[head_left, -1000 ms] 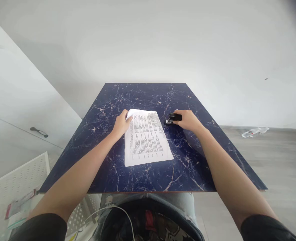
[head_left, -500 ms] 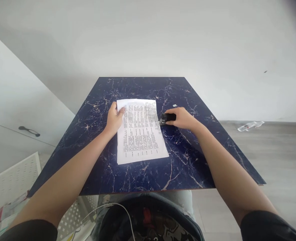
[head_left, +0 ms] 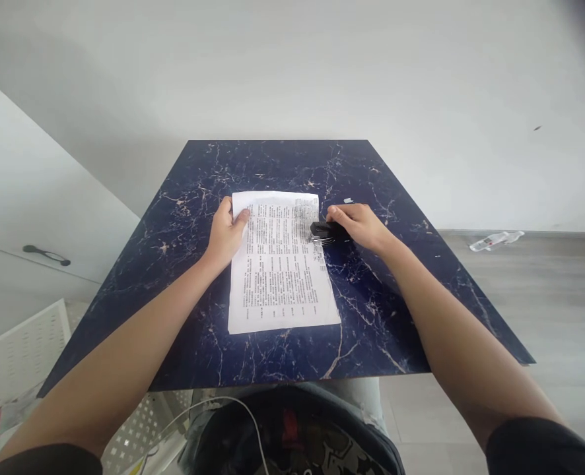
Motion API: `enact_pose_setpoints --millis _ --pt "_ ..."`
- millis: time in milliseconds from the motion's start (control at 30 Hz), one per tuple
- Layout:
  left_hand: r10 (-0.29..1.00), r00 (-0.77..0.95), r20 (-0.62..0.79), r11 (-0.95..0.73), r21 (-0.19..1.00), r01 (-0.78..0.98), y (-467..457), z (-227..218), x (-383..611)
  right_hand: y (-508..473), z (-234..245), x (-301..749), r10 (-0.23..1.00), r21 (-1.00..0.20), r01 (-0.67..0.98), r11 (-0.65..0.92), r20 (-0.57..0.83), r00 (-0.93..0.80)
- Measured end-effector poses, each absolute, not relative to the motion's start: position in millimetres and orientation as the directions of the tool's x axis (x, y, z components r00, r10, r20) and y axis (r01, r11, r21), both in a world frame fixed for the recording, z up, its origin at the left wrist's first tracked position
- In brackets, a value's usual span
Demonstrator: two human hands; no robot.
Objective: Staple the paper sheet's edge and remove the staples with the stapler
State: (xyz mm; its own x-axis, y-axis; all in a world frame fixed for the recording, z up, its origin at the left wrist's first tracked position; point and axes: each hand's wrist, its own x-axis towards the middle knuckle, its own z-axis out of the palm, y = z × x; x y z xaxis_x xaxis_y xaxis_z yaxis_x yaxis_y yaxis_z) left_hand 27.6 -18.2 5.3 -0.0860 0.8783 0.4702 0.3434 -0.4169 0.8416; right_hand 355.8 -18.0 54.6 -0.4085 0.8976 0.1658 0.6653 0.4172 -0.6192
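Observation:
My left hand [head_left: 229, 231] grips the left edge of a printed stack of paper [head_left: 277, 270], thumb on top and fingers underneath. The stack rests on a dark blue marbled table [head_left: 381, 316], its text turned sideways. In my right hand [head_left: 359, 224] is a black stapler [head_left: 325, 229], held closed from its rear end. The stapler's front reaches over the paper's right edge, around the middle of the upper half. A smudged grey patch of print lies beside it. My right fingers partly hide the stapler's back end.
A small white scrap [head_left: 348, 200] lies on the table beyond my right hand. White walls stand behind and to the left, with a black handle [head_left: 47, 254] on the left panel. A clear plastic piece [head_left: 496, 241] sits on the floor at right. A white cable [head_left: 233, 400] crosses my lap.
The stapler has shifted left so its front now overlaps the paper's edge. My right hand's grip sits further back on it. My left hand keeps the paper's edge.

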Motion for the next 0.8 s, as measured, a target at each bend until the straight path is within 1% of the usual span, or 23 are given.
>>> enact_pose_setpoints --millis 133,200,267,333,400,467,533,600,667,733,800 --pt "0.897 -0.103 0.43 -0.373 0.862 0.344 -22 7 29 -18 46 348 0.907 -0.551 0.731 0.403 0.13 -0.401" --pt "0.905 -0.112 0.41 -0.354 0.873 0.337 -23 7 30 -20 48 346 0.911 -0.539 0.745 0.394 0.121 -0.394" --pt "0.915 -0.119 0.385 -0.331 0.885 0.327 -24 7 30 -22 54 349 0.895 -0.566 0.723 0.396 0.063 -0.441" --pt "0.926 -0.126 0.355 -0.301 0.899 0.317 -25 7 30 -23 61 354 0.851 -0.602 0.685 0.411 -0.016 -0.524" --pt "0.939 -0.133 0.318 -0.266 0.913 0.308 -27 7 30 -23 63 357 0.817 -0.612 0.66 0.435 -0.04 -0.575" --pt "0.95 -0.131 0.283 -0.236 0.927 0.292 -28 9 31 -24 59 358 0.82 -0.585 0.655 0.478 0.03 -0.572" --pt "0.96 -0.131 0.249 -0.207 0.94 0.27 -29 10 31 -26 49 357 0.818 -0.543 0.64 0.543 0.171 -0.549" --pt "0.968 -0.13 0.215 -0.177 0.951 0.253 -30 10 31 -28 37 359 0.77 -0.484 0.604 0.634 0.321 -0.551" --pt "0.975 -0.125 0.186 -0.152 0.959 0.241 -31 12 32 -29 26 364 0.698 -0.414 0.563 0.716 0.432 -0.57" --pt "0.979 -0.124 0.162 -0.129 0.963 0.237 -32 15 33 -29 19 370 0.643 -0.368 0.528 0.765 0.489 -0.589" --pt "0.983 -0.133 0.123 -0.088 0.966 0.243 -33 18 35 -27 16 375 0.611 -0.355 0.499 0.79 0.513 -0.603"
